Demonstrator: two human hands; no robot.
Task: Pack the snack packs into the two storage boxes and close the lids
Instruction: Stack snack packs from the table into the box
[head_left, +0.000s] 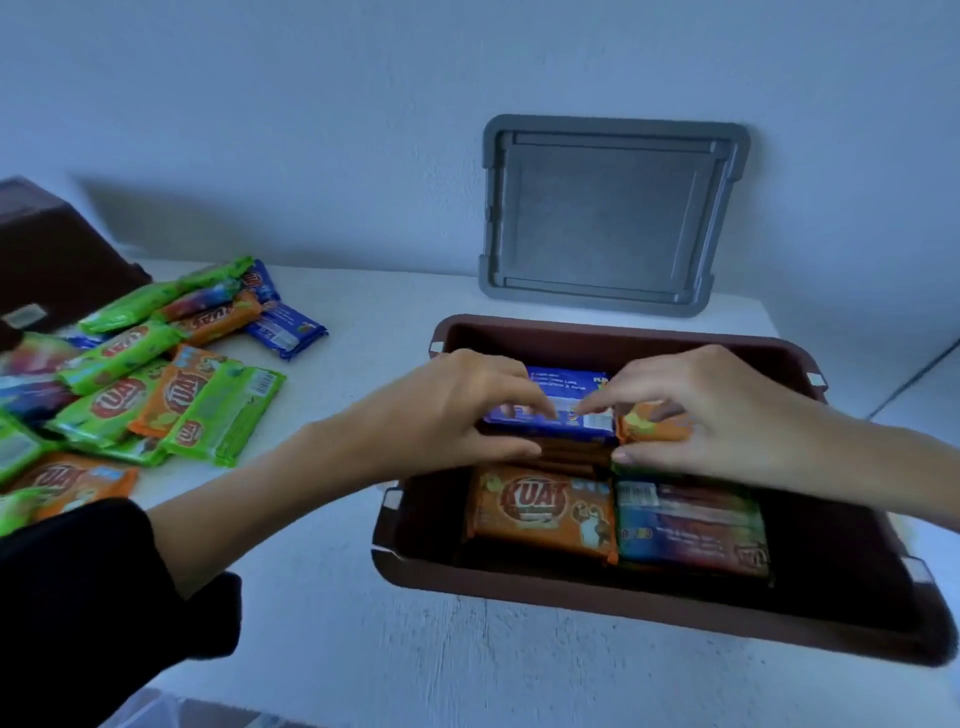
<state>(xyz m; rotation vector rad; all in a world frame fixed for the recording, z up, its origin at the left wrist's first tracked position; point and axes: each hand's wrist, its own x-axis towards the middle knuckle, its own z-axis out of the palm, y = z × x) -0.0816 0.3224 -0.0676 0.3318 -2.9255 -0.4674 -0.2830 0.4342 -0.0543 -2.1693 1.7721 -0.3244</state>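
An open brown storage box sits on the white table. Inside at the front lie an orange pack and a dark blue-green pack. Both hands reach into the far half of the box. My left hand pinches the left end of a blue pack. My right hand touches that pack's right end with its fingertips and rests over a small orange pack. The box's grey lid leans against the wall behind it.
A pile of several green, orange and blue snack packs covers the table's left side. A second brown box stands at the far left edge. Bare table surface lies in front of the open box.
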